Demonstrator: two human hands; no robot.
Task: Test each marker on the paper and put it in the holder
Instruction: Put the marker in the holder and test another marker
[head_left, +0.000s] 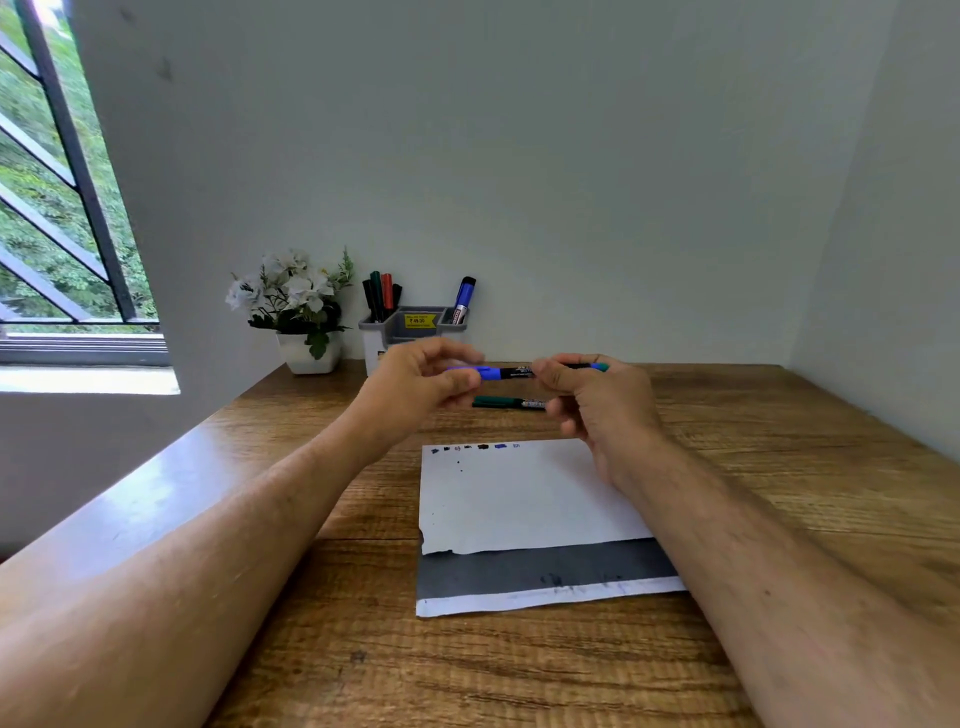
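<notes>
Both hands on 1 marker, held level above the far edge of the paper (519, 499). Left hand (415, 382) has thumb and fingertips pinched shut on the blue cap end; right hand (597, 400) is closed around the black barrel of the blue marker (501, 372), with a teal-looking tip or end plug poking out past the knuckles at 3 o'clock. Opposed grip along the axis suits pulling the cap off or pushing it back on. Can't say which; the cap seam is hidden under the left fingers.

A green marker (509, 402) lies flat on the desk (779, 467), just below the held one and beyond the paper's top edge at 12 o'clock. It touches neither hand. Probably still waiting for its test.

The paper sits at 6 o'clock from the grip, square to the person, on a grey sheet (545, 569) that likely guards the wood from bleed-through. Along its top-left edge runs a row of about 7 small test marks (475, 448), black and blue.

The holder (415, 325) stands at 11 o'clock from the grip against the wall. 4 markers are upright in its left compartment and 1 blue one leans in the right, so most of the job looks done. A potted white flower (293, 306) sits at the holder's 9 o'clock, clear of the reach path.
</notes>
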